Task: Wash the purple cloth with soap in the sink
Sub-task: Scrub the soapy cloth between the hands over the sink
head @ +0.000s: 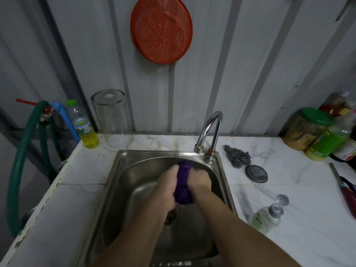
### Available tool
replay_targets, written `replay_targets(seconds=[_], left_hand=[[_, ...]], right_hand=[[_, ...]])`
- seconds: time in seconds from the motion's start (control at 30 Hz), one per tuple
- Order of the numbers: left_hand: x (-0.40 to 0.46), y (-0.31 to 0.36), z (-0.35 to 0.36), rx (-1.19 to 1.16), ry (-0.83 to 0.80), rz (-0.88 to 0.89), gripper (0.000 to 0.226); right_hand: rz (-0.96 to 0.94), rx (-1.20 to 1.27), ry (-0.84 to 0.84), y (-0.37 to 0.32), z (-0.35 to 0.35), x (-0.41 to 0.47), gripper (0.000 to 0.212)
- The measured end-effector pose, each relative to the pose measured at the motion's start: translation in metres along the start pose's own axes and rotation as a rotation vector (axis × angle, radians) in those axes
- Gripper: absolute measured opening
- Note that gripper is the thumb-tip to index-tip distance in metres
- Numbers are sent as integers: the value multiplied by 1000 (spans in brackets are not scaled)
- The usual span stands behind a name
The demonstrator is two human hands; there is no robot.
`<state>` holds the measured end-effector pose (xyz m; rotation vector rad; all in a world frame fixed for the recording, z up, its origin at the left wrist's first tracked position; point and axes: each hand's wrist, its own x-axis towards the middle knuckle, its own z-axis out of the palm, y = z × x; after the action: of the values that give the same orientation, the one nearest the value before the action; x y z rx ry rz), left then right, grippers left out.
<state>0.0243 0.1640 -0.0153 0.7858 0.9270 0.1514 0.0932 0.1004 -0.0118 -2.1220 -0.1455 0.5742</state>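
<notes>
Both hands, left [167, 186] and right [200, 181], clenched tight around bunched purple cloth [183, 183] over sink [123, 182].

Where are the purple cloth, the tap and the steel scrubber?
purple cloth [183, 186], head view, bunched middle between both hands.
tap [211, 126], head view, curved chrome neck.
steel scrubber [238, 156], head view, centre of the wad.

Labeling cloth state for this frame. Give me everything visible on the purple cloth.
The purple cloth is dark violet fabric, bunched into a crumpled wad and held over the steel sink basin, just in front of the faucet. The left hand and right hand squeeze it from either side. No suds or running water can be made out.
</notes>
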Motion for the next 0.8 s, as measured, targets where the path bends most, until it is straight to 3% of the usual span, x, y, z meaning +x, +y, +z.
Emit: replay_targets(seconds=[0.07,0.17,0.23,0.27,0.33,0.4,0.53,0.63,0.73,0.8], left_hand=[[-2,4,3,3,45,34,30],[3,20,2,-98,79,45,32],[14,18,-13,-208,95,66,57],[13,10,-18,-235,70,81,57],[0,-7,-17,-224,19,145,35],[-2,-11,-9,-250,119,194,37],[-3,-11,0,-218,-110,71,43],[-7,-12,-4,-153,30,23,29],[-5,-8,-9,-231,181,106,26],[3,-8,-21,-271,232,107,39]], right_hand=[[-26,36,-6,3,-1,-2,35],[-240,84,8,4,6,-27,42],[-413,12,1,4,8,-52,49],[-477,-34,-1,4,8,-60,52],[-542,-118,-5,2,8,-68,58],[-493,-134,-17,0,9,-64,65],[-306,-66,29,-8,8,-31,56],[-126,-32,-6,-5,-3,-18,46],[-266,-38,29,11,13,-42,50],[-368,-85,33,19,24,-64,56]])
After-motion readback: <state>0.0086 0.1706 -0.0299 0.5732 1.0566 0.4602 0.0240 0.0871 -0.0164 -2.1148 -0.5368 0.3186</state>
